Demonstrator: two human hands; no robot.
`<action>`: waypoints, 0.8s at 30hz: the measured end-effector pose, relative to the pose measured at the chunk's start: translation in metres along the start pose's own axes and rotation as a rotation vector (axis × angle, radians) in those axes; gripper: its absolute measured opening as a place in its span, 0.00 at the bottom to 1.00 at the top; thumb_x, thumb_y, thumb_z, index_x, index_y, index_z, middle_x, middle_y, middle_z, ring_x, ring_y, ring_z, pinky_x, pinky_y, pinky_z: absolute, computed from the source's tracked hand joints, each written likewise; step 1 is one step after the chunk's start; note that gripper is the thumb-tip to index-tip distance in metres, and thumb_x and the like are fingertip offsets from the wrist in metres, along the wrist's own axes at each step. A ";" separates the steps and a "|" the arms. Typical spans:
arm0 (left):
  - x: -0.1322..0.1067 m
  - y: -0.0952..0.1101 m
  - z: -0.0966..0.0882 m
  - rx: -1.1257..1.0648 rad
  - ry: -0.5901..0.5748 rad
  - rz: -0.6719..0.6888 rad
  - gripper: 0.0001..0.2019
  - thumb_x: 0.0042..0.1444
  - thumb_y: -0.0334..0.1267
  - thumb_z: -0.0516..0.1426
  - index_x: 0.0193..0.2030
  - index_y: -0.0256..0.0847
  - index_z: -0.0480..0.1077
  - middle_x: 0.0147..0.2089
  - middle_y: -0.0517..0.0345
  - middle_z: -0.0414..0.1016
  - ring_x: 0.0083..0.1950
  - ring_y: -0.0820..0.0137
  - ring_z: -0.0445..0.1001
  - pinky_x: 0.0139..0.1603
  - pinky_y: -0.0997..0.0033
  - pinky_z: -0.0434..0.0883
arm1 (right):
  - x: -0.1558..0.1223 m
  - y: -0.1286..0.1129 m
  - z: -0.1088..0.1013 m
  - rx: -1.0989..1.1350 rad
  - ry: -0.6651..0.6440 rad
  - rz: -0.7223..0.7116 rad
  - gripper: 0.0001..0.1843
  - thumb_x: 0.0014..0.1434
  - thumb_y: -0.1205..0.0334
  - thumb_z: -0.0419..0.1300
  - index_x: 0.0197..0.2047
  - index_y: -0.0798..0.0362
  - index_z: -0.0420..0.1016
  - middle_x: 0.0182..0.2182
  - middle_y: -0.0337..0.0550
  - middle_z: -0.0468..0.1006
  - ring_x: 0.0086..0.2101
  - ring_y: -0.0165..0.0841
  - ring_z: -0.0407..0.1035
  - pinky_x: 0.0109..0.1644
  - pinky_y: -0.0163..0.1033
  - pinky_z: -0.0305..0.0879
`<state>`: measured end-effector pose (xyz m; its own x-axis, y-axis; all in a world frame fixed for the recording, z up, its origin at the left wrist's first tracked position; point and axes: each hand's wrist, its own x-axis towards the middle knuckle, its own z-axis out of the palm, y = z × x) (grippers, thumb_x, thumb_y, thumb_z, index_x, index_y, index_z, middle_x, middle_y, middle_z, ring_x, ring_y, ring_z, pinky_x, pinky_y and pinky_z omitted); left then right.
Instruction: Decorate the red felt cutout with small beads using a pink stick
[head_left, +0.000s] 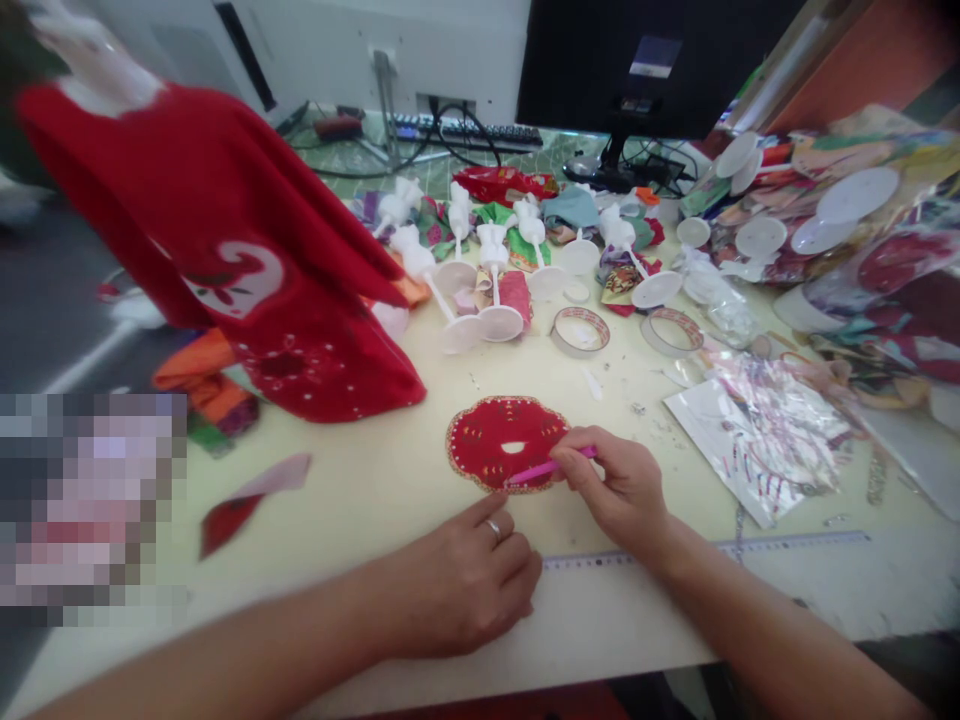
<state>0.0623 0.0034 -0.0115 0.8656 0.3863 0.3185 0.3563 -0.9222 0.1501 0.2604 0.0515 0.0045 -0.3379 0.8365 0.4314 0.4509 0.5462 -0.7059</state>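
A small red cloth piece (480, 437) with a scalloped gold-beaded edge and an oval hole in its middle lies flat on the table. My right hand (619, 485) pinches a pink pen-like stick (536, 470), whose tip rests at the lower edge of the cloth. Just below that tip, my left hand (472, 575) reaches its index finger to the cloth's border. A ring is on this hand, its other fingers are loosely bent, and I see nothing held in it. Whatever small bit may lie under the stick's tip is too tiny to make out.
A mannequin in a red dress (292, 290) stands at left. Several small white dress stands (493, 250) lie behind the cloth, near tape rolls (580, 331). Bagged beads (765, 440) lie at right, a ruler (705, 550) in front, a monitor (645, 70) behind.
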 end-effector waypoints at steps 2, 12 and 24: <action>0.000 0.000 0.000 -0.001 -0.002 -0.001 0.09 0.61 0.35 0.50 0.39 0.33 0.69 0.29 0.57 0.67 0.32 0.68 0.65 0.53 0.53 0.66 | 0.000 0.000 0.000 0.028 -0.010 0.015 0.06 0.60 0.67 0.55 0.31 0.54 0.70 0.20 0.35 0.72 0.21 0.23 0.64 0.26 0.29 0.60; 0.000 0.000 0.000 -0.012 -0.006 -0.003 0.09 0.61 0.35 0.50 0.38 0.34 0.69 0.30 0.57 0.67 0.32 0.68 0.65 0.56 0.52 0.64 | 0.000 -0.001 0.000 0.113 -0.047 0.068 0.07 0.61 0.67 0.52 0.32 0.53 0.69 0.22 0.35 0.72 0.22 0.23 0.65 0.26 0.29 0.61; 0.000 0.000 0.001 -0.015 -0.003 -0.002 0.09 0.60 0.35 0.50 0.38 0.33 0.69 0.29 0.57 0.67 0.32 0.68 0.65 0.56 0.52 0.64 | 0.001 -0.002 -0.002 0.089 -0.054 0.113 0.09 0.62 0.64 0.51 0.31 0.53 0.69 0.21 0.35 0.72 0.22 0.25 0.66 0.25 0.31 0.61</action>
<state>0.0627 0.0037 -0.0119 0.8660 0.3877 0.3159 0.3526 -0.9212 0.1643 0.2610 0.0518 0.0077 -0.3336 0.8878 0.3172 0.4141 0.4402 -0.7967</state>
